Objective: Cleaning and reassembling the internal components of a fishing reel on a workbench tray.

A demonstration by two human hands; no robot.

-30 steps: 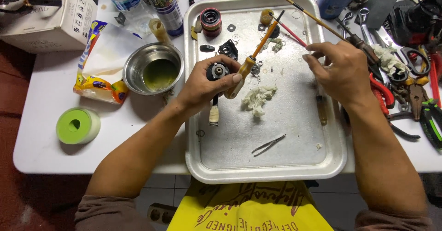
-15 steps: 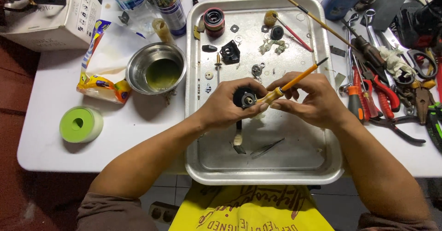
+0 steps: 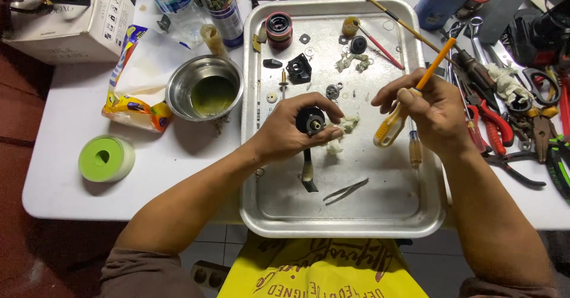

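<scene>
My left hand (image 3: 279,138) grips a small black reel body (image 3: 310,120) over the metal tray (image 3: 344,228), its stem pointing down toward me. My right hand (image 3: 439,111) holds an orange-and-yellow toothbrush (image 3: 435,63) to the right of the reel; the brush head (image 3: 387,132) hangs a short way from it, not touching. A wad of white tissue (image 3: 349,123) lies by my left fingertips. Small reel parts, washers and a black spool (image 3: 279,28) are scattered over the far half of the tray.
Tweezers (image 3: 346,191) and a screwdriver (image 3: 415,148) lie in the tray. Left of it are a steel bowl of greenish liquid (image 3: 205,90), a green tape roll (image 3: 105,158), a snack bag (image 3: 133,105), a spray can (image 3: 219,4) and a box (image 3: 71,19). Pliers (image 3: 496,123) crowd the right.
Half a second ago both hands were together with the toothbrush against the reel. My right hand has since drawn the brush away to the right; the left hand still holds the reel.
</scene>
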